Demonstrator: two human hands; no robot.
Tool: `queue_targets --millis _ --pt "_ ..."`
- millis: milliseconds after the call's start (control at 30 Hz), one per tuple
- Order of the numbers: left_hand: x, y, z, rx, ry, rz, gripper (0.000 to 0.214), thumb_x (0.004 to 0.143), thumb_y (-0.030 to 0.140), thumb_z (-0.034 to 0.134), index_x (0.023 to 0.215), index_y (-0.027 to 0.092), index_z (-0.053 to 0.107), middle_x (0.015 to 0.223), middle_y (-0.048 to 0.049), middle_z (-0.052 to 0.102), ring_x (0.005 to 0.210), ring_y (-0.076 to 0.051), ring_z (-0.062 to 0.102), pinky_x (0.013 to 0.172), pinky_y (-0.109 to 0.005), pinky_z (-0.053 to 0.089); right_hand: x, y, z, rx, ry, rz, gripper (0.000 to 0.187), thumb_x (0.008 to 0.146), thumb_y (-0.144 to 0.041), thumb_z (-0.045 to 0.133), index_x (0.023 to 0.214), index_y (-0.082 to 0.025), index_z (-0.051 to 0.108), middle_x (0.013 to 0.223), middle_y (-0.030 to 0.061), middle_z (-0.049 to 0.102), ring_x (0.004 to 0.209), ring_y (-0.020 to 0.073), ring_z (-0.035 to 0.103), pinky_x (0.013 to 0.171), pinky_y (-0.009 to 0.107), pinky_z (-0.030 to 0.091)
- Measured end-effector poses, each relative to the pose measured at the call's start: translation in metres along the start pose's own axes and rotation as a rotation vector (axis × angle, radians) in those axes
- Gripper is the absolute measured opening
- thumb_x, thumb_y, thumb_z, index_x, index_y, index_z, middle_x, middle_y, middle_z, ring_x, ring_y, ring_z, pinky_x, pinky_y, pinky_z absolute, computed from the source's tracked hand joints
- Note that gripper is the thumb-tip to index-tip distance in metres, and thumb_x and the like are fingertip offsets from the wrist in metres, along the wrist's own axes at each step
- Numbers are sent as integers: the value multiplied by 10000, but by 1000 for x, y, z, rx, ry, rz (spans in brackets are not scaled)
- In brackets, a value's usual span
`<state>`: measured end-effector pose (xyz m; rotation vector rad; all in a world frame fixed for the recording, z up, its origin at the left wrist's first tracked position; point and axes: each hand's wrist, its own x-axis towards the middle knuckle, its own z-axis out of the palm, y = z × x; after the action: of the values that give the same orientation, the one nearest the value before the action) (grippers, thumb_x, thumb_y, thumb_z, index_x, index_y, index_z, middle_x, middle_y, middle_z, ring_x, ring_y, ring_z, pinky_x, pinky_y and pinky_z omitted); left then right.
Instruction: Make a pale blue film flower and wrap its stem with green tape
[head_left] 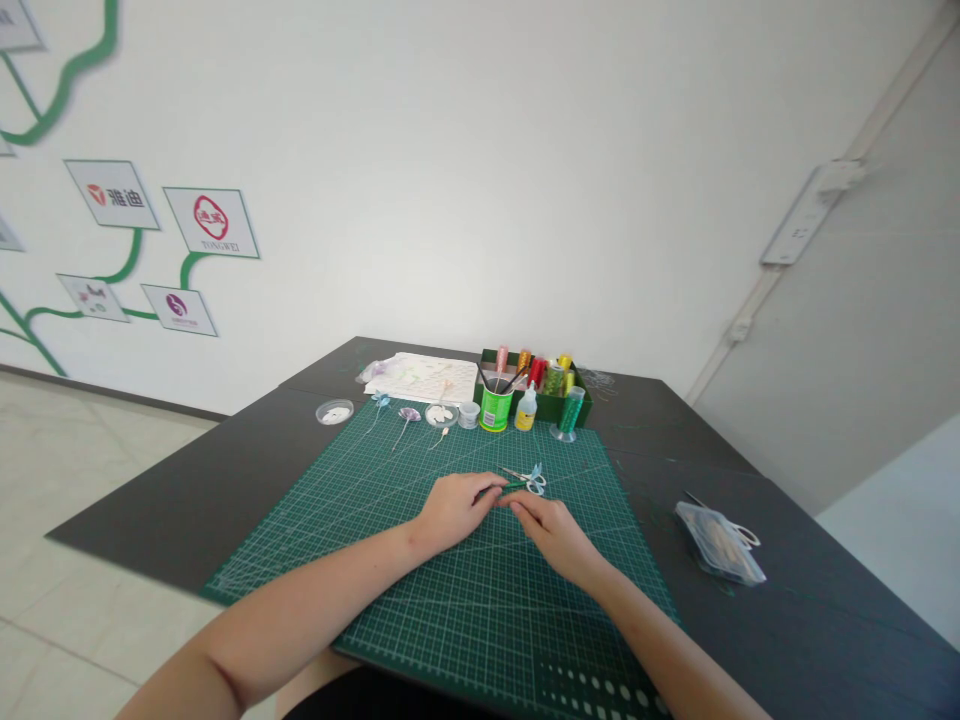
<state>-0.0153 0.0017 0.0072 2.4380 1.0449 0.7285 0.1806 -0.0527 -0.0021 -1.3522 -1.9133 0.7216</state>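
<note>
Both hands rest on a green cutting mat (465, 590) and meet at their fingertips in the middle. My left hand (452, 510) is curled, its fingers pinched on something thin and greenish that I cannot make out. My right hand (553, 532) lies flatter, its fingertips touching the same spot. Small scissors (527, 479) with pale blue handles lie on the mat just beyond the fingertips, touched by neither hand.
At the mat's far edge stand a green cup (495, 407) with tools, a glue bottle (526, 408), a green thread spool (569, 412), a box of spools (559, 380), small dishes (334, 411), wire petals (408, 415) and paper (424, 377). A plastic bag (718, 543) lies right on the dark table (810, 620).
</note>
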Motion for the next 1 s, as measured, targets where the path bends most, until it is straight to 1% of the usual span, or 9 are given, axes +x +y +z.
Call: queue_targets --millis 100,233,333,533,633,733,833,900,1000 --pt "0 0 -1 14 -12 -8 271 1003 284 524 1188 297 722 1138 42 776 986 -171 733 859 -251 528 0 -1 0 -20 -6 -9 348 989 -321 441 1087 -254 769 773 15 708 610 180 596 681 300 470" --pt "1 -1 0 35 -24 -24 273 999 275 522 1183 306 722 1089 40 785 960 -169 733 844 -244 526 -1 -2 1 -35 -13 -16 343 992 -325 447 1079 -265 773 792 15 733 637 193 628 705 308 485" --pt "1 -2 0 50 -35 -35 269 1000 286 520 1175 302 724 1050 35 790 935 -171 735 818 -243 528 -2 -3 1 -39 -20 -19 343 997 -325 445 1077 -269 774 830 16 755 634 191 635 699 308 488" --pt "2 -3 0 77 -54 -32 266 996 286 534 1176 309 728 1076 32 789 952 -179 734 821 -254 528 -3 -4 1 -39 -20 -34 335 1000 -324 455 1081 -276 776 897 13 781 632 186 642 647 293 461" --pt "1 -4 0 86 -61 -23 268 995 286 540 1181 315 730 1091 38 788 970 -182 735 836 -260 525 -4 -7 1 -35 3 -47 340 1004 -340 457 1078 -267 780 855 16 776 619 185 635 626 291 449" --pt "1 -5 1 94 -73 -10 261 996 297 544 1165 322 741 1110 41 786 983 -191 738 829 -268 526 -6 -11 1 -29 38 -58 347 1005 -361 458 1083 -259 781 806 19 762 562 172 595 586 285 431" --pt "1 -4 1 100 -100 24 261 998 298 541 1151 342 747 1115 48 785 994 -208 741 814 -281 528 -8 -12 -1 -25 83 -63 354 1005 -381 461 1112 -257 774 749 19 741 512 162 556 540 281 409" --pt "0 -4 0 101 -121 51 263 994 287 543 1148 336 751 1109 41 787 993 -222 744 813 -294 529 -8 -12 -4 -29 125 -60 360 1003 -387 461 1120 -249 772 703 18 726 484 160 536 514 282 401" --pt "-2 -2 0 88 -168 109 262 992 285 551 1160 313 750 1121 31 785 1012 -220 744 843 -288 528 -8 -11 -10 -38 188 -58 364 996 -384 462 1106 -239 777 697 28 736 492 173 576 525 292 446"
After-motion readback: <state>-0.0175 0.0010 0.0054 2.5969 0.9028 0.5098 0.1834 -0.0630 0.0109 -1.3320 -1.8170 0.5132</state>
